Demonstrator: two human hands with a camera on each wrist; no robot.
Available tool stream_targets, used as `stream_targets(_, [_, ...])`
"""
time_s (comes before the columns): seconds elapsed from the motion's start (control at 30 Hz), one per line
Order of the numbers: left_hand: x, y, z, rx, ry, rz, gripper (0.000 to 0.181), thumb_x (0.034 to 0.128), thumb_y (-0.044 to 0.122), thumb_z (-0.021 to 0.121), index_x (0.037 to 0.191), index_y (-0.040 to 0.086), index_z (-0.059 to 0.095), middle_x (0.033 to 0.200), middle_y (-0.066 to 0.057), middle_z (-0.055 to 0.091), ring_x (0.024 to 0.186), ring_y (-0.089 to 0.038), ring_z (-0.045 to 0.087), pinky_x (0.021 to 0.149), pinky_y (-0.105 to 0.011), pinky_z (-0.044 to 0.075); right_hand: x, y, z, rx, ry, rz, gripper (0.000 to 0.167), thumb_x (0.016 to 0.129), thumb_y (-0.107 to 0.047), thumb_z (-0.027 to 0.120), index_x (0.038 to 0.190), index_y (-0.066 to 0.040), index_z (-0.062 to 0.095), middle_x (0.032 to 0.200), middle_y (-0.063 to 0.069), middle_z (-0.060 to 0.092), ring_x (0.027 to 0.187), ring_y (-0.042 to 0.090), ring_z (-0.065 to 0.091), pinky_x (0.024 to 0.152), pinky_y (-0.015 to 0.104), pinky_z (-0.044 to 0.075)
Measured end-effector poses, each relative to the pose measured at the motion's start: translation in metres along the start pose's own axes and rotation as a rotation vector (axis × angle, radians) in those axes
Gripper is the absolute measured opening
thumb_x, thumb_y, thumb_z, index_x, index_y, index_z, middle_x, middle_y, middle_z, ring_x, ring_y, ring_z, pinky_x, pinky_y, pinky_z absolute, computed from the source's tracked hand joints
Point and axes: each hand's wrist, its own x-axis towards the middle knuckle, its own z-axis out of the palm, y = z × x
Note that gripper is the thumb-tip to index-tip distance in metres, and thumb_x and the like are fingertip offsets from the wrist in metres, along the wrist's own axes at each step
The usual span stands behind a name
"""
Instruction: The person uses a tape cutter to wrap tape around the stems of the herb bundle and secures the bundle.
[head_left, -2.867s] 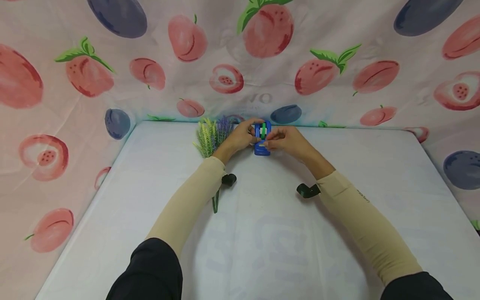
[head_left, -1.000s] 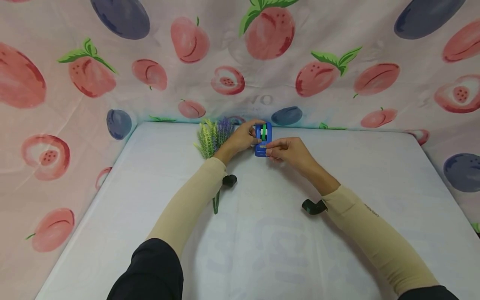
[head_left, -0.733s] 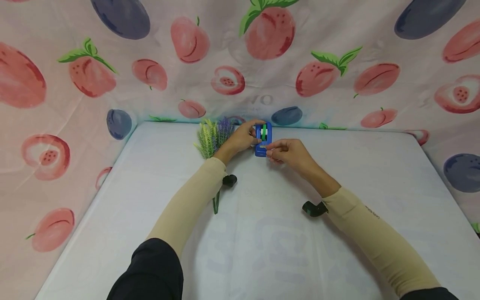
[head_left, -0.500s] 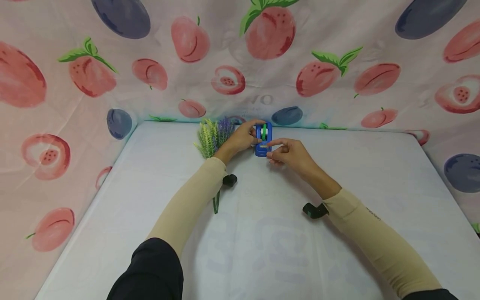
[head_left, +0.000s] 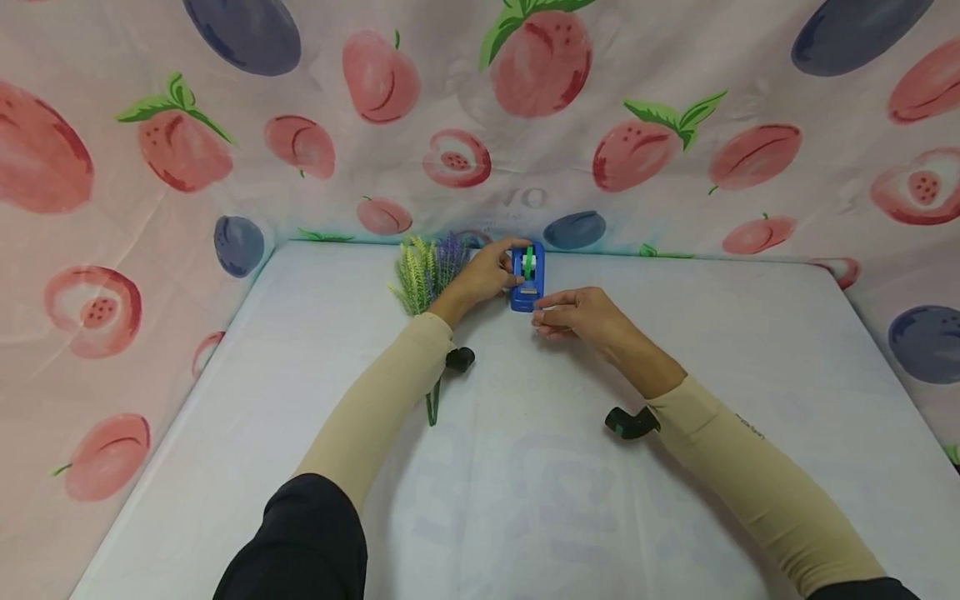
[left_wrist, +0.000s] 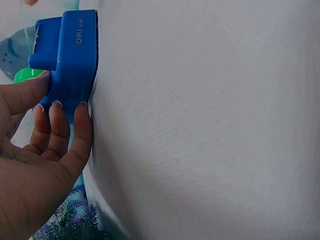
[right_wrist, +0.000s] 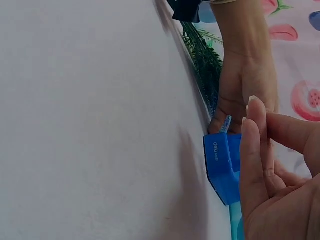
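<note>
The right hand (head_left: 583, 315) has drawn back toward the person, from the middle of the blue tape dispenser (head_left: 528, 287) to just beside its near end; its fingertips sit close, though I cannot tell whether they pinch anything. Flower sprigs (head_left: 422, 275) lie left. The left hand's (head_left: 483, 271) grip clamps the dispenser near the bench's (head_left: 517, 467) far edge, before printed cloth (head_left: 555, 150).
</note>
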Motion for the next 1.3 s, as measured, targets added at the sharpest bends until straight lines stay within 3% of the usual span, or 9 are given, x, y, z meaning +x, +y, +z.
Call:
stream_targets(0.4, [-0.001,0.0,0.0,-0.01,0.003,0.015,0.06,0.0941,0.003,0.071,0.148,0.021,0.052,0.09,-0.009,0.05,0.069,-0.019,0.045,0.061,-0.031,0.046,-0.006,0.003,0.0,-0.035,-0.038,0.03,0.034,0.098,-0.013,0.068,0.126,0.006,0.065,0.111,0.016,0.075,0.086,0.014,0.073,0.083,0.03,0.059])
stream_targets(0.63, [0.0,-0.002,0.001,-0.008,0.009,0.016,0.06,0.0938,0.003,0.071,0.148,0.02,0.052,0.09,-0.009,0.05,0.068,-0.019,0.044,0.059,-0.031,0.045,-0.006,0.007,-0.001,-0.028,-0.045,0.031,0.033,0.099,-0.012,0.067,0.125,0.008,0.064,0.1,0.008,0.077,0.083,0.011,0.073,0.077,0.025,0.059])
stream_targets(0.87, [0.0,-0.001,0.0,-0.016,0.013,0.01,0.06,0.0938,0.003,0.072,0.148,0.02,0.052,0.09,-0.009,0.05,0.069,-0.019,0.044,0.06,-0.032,0.045,-0.011,0.008,0.002,-0.055,-0.073,0.051,0.029,0.1,-0.012,0.066,0.122,0.006,0.066,0.111,0.017,0.075,0.086,0.014,0.073,0.08,0.027,0.059])
stream_targets(1.3, [0.001,-0.001,0.0,-0.012,0.008,0.0,0.06,0.0938,0.004,0.072,0.148,0.02,0.052,0.091,-0.009,0.05,0.072,-0.019,0.046,0.06,-0.032,0.047,-0.019,0.014,0.004,-0.05,-0.128,0.035,0.027,0.1,-0.01,0.064,0.119,0.009,0.066,0.103,0.013,0.076,0.082,0.012,0.072,0.076,0.026,0.059])
